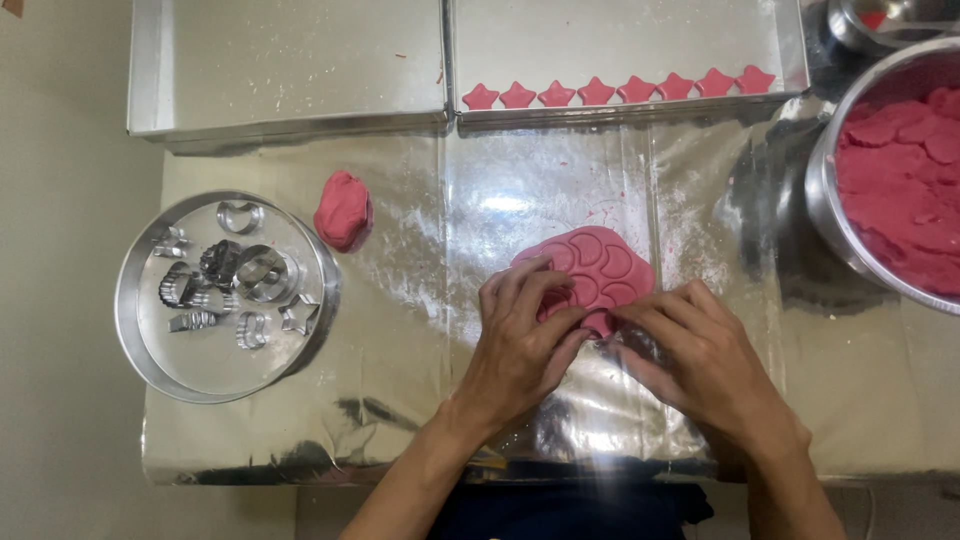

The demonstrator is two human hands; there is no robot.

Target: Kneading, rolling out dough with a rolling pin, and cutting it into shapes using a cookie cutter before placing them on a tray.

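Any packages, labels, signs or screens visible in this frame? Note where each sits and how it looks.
None in view: no package, label, sign or screen.
Only unmarked things show: two steel baking trays at the top, a round tin of cutters at left, a steel bowl of pink dough at right, and a rolled pink dough sheet under both hands.

**Around the work surface**

A round tin (140,330) of metal cutters (225,275) sits at the left, a pink dough lump (343,208) just beside it. Two baking trays (290,115) lie along the far edge, one holding a row of pink stars (616,90). A steel bowl (825,200) of pink dough stands right.
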